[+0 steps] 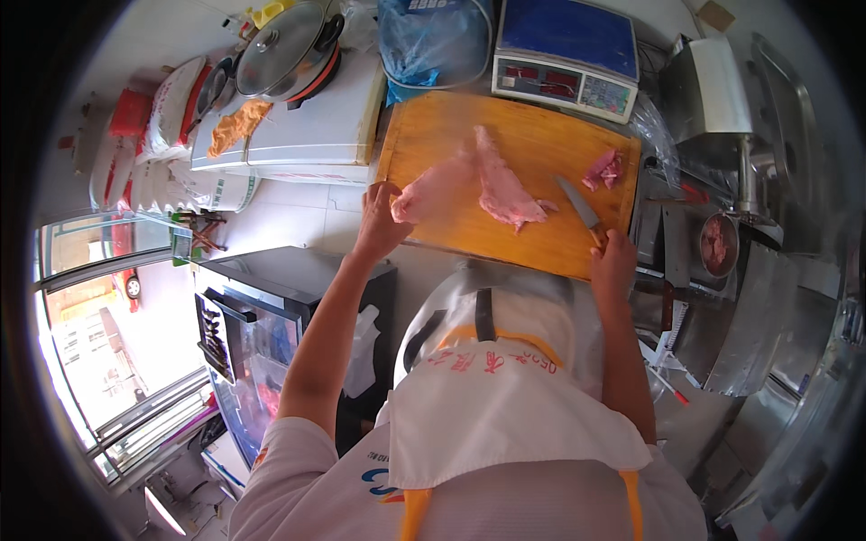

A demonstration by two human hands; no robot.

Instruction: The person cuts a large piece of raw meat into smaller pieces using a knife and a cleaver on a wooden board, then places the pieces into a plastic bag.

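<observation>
A wooden cutting board [442, 126] carries a pale pink meat piece [433, 189] on the left, a longer piece [505, 194] in the middle and a small dark-pink pile [603, 169] at right. My left hand [379, 221] grips the board's left edge, beside the end of the left piece; whether it also touches that meat I cannot tell. My right hand [612, 261] is closed on the handle of a knife [577, 203] at the board's right edge, its blade lying over the wood and pointing away from me.
Behind the board are a scale [564, 50], blue plastic bag [433, 45] and lidded pan [280, 54]. Right stand a steel machine [708, 95] and bowl of meat [717, 243]. A dark glass-fronted cabinet [271, 270] and window [95, 329] are left.
</observation>
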